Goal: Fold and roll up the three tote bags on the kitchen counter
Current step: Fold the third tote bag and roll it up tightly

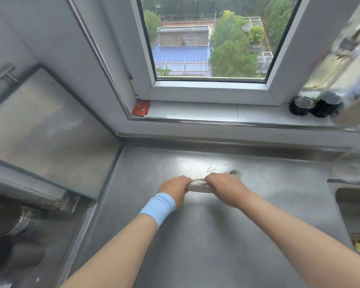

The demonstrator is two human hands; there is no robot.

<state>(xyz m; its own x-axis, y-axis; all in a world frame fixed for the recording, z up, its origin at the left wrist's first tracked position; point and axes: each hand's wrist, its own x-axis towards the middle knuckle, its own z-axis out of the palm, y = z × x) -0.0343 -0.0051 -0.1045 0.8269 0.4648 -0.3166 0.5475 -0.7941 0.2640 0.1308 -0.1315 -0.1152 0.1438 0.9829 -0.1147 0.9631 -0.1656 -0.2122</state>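
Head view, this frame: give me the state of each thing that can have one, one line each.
tote bag: rolled into a tight tube, lying on the counter.
left hand: closed around the roll's left end.
right hand: closed over the roll's right part.
window: shut.
red packet: lying in the sill's left corner.
dark bottles: standing on the sill, right side.

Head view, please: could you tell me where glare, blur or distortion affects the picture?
Head view: window glare whitens the counter beyond the rolled tote bag; the bottles at right are smeared and stretched; the wide lens bends the window frame.
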